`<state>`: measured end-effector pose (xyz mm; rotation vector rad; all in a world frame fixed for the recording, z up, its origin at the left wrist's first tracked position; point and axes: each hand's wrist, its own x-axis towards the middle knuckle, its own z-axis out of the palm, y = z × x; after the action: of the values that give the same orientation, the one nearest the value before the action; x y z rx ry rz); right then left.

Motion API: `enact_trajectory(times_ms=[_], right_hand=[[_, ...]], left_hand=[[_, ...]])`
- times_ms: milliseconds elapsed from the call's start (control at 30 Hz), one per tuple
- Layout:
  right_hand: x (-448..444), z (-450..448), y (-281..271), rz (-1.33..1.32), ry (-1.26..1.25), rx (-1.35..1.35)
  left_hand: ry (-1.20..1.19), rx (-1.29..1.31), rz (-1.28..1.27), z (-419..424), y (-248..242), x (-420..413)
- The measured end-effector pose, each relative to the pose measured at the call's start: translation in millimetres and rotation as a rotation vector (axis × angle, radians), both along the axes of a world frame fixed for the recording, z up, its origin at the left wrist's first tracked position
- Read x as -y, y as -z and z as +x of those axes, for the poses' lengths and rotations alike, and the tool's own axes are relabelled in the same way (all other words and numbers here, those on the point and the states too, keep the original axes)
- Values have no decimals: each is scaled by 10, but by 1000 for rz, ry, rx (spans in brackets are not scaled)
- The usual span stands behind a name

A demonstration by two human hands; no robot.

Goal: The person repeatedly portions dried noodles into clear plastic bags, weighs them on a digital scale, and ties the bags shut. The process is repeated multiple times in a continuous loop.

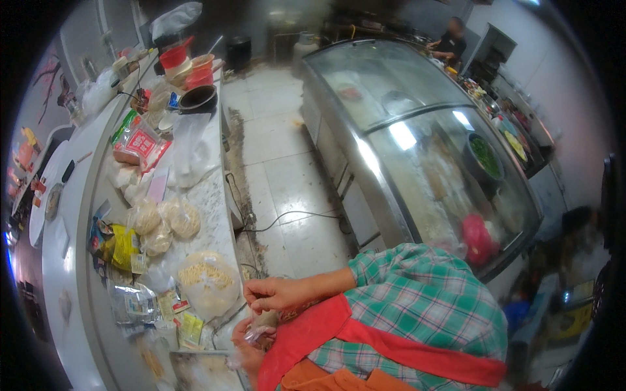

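Note:
Low in the picture, close to the red apron (313, 325), my left hand (250, 348) holds a small clear plastic bag (254, 335). Something brownish shows by the bag, too blurred to name. Just above it is my right hand (268, 294), its fingers curled in; whether anything is pinched between them is hidden. A knotted clear bag of pale noodle-like strips (208, 281) lies on the marble-patterned counter, just left of my right hand. Yellow printed sachets (190, 330) and a metal-rimmed tray (208, 369) lie left of my left hand.
Farther along the counter are several bags of pale noodles (181, 218), a red-and-white printed packet (142, 146) and a dark pot (198, 99). A glass-topped display freezer (362, 146) stands across the tiled aisle, where a cable (293, 213) crosses the floor. Another person (451, 43) is at the back.

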<state>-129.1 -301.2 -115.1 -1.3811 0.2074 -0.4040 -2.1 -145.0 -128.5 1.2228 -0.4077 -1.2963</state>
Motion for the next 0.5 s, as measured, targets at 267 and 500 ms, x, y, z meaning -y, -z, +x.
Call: enact_trajectory(times_ms=[267, 500], right_hand=[[108, -54, -265, 131, -139, -24], [200, -273, -33, 99, -88, -86]], left_hand=[[-146, -269, 12, -132, -318, 58], [24, -158, -132, 121, 244, -26]])
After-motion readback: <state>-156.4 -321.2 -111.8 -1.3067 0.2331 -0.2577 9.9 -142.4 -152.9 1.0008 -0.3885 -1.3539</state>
